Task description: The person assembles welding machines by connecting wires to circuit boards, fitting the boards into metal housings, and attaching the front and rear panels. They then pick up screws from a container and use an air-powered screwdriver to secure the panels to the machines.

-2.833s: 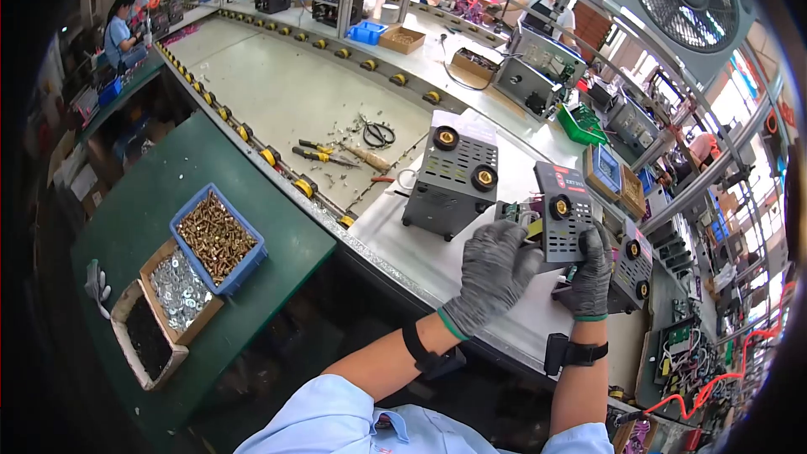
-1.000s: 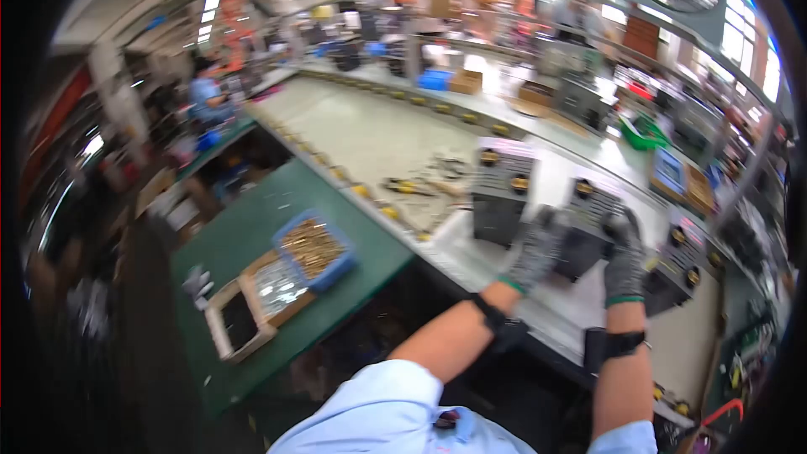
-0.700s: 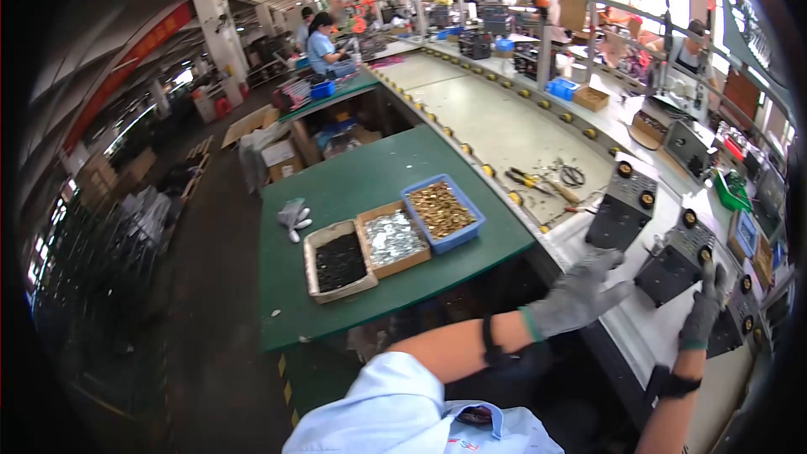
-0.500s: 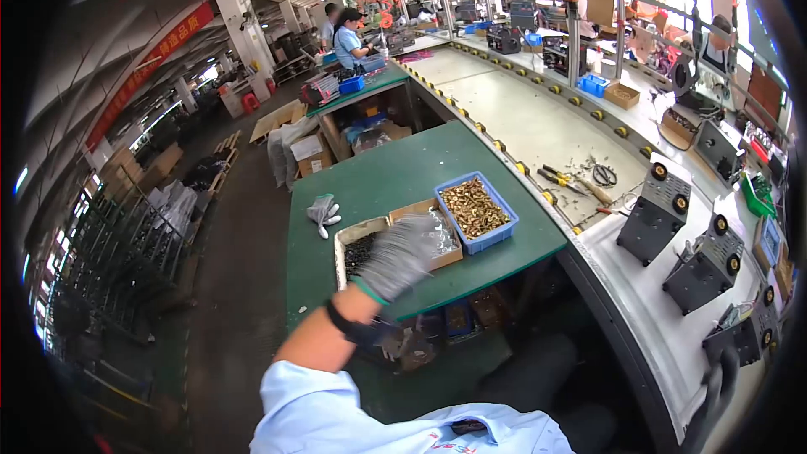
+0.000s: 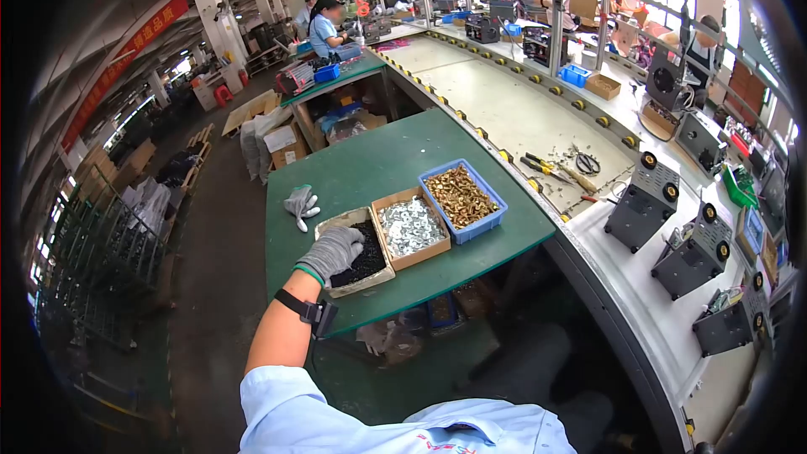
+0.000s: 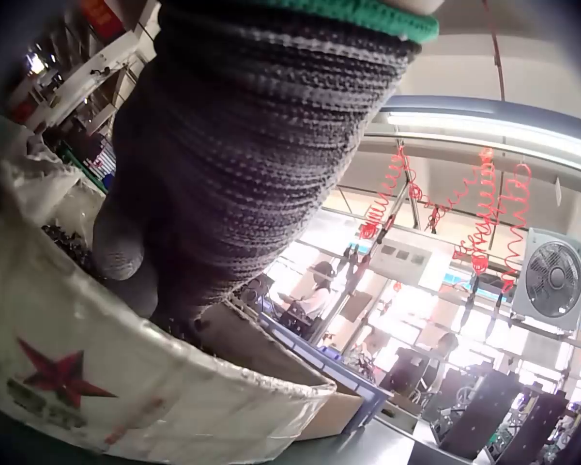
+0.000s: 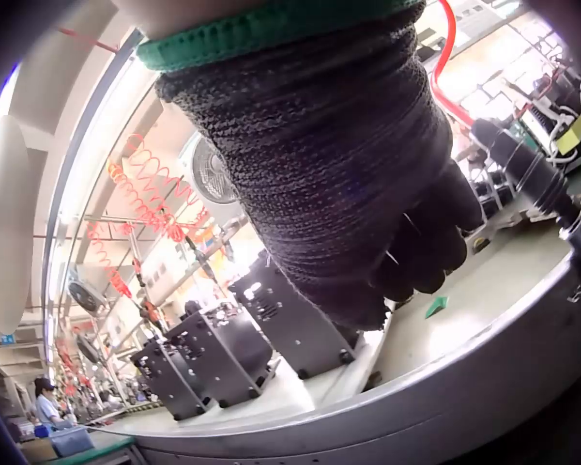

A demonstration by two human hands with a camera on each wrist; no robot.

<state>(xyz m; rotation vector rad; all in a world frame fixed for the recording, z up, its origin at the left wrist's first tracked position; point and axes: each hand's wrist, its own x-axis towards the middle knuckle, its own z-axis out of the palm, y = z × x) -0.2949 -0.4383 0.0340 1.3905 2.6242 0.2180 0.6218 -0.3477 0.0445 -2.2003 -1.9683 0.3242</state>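
Cardboard box (image 5: 363,286) of black fasteners (image 5: 371,258), knit-gloved left hand (image 5: 334,252) inside, grip unclear, right hand (image 7: 368,194) loosely curled, empty

Light blue collared shirt (image 5: 353,420), short sleeves — grey knit gloves, green cuffs, on left hand (image 5: 332,252) and right hand (image 7: 358,184); black strap (image 5: 301,309) at left wrist.

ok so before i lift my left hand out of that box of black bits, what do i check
1. Left hand in the black parts box: ok, fingers down inside.
2. Parts actually pinched: cannot tell, fingertips hidden.
3. Box flat on the green table: ok.
4. Washer box beside it upright: ok.
5. Right hand free: cannot tell, fingers curled, palm hidden.
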